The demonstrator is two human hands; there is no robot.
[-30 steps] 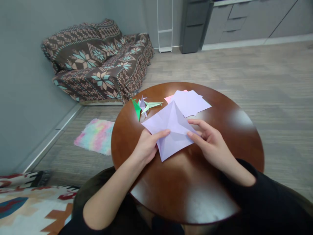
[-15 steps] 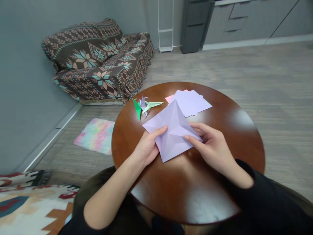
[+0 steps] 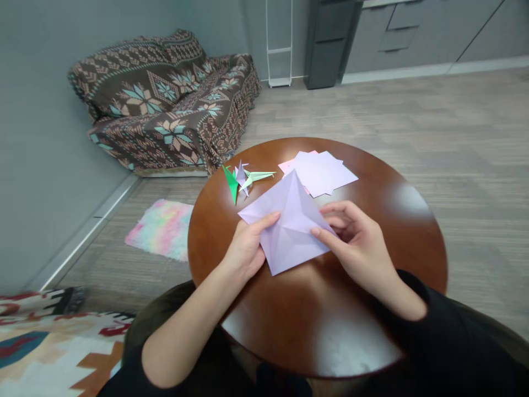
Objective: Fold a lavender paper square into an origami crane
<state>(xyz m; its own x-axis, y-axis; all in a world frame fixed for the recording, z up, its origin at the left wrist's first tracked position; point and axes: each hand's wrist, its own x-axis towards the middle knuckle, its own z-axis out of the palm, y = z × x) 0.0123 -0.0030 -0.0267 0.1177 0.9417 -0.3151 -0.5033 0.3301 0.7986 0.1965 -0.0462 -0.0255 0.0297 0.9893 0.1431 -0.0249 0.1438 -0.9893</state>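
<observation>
A creased lilac sheet of origami paper (image 3: 289,223) is held above the near half of the round table, its crease lines meeting near the middle. My left hand (image 3: 250,242) grips its left side, thumb on top and fingers hidden beneath. At the right corner, my right hand (image 3: 353,237) has its thumb on the upper face, with the index finger bent behind the edge. Beyond the sheet lie a stack of lilac paper (image 3: 324,172) with pink showing under it, and folded paper cranes: a green one (image 3: 231,184), a lilac one (image 3: 241,175) and a pale green one (image 3: 258,176).
The brown round table (image 3: 397,231) has a glossy top. Behind it on the left stands a sofa (image 3: 165,110) under a patterned cover. A pastel fluffy mat (image 3: 163,229) lies on the floor, and a patterned cloth (image 3: 49,353) fills the lower left corner.
The lilac sheet has shifted slightly left. My right hand's fingers have drawn a little out from under its right corner, while the left hand keeps its grip.
</observation>
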